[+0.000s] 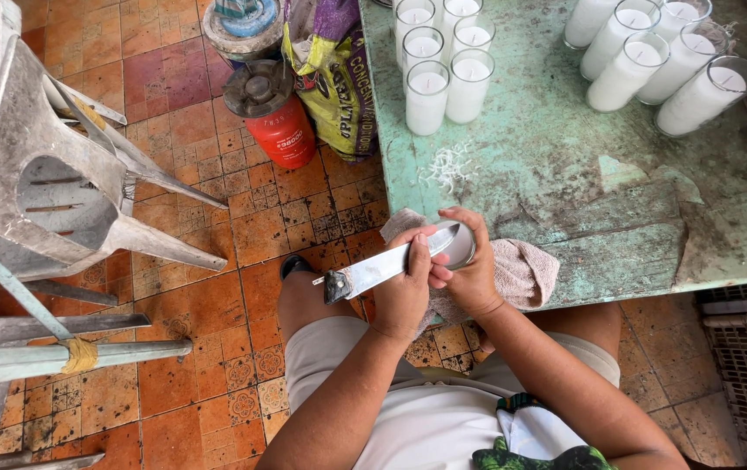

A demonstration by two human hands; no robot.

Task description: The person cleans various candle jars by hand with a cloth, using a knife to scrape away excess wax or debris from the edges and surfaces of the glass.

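Seated person, viewed from above, working at the near edge of a worn green-painted wooden table (pixel 565 174).

Left hand (pixel 404 292) is wrapped around a broad steel knife with a dark taped handle (pixel 373 271), gripping it along the blade rather than the handle. That probably gives close control of the tip, which rests across the mouth of a clear glass candle jar (pixel 459 248).

Right hand (pixel 469 274) is closed around the jar, fingers curled over its rim and side. It holds the jar tilted toward the person just off the table's near edge, so the opening faces the blade.

A pinkish-grey cloth rag (pixel 521 271) is draped over the near edge directly beneath the hands, likely to catch scrapings or wipe the glass.

White wax shavings (pixel 450 165) lie scattered on the table a little beyond the hands.

Toward the far edge stand two groups of white wax-filled glass candles: one cluster (pixel 443 61) near the far left corner, another row (pixel 661 61) toward the far right, both well apart from the working spot.

On the orange tiled floor (pixel 217 305) to the left of the table: a small red gas cylinder (pixel 273 122), a printed yellow-and-purple sack (pixel 334 78), and an overturned grey plastic chair (pixel 69 174).
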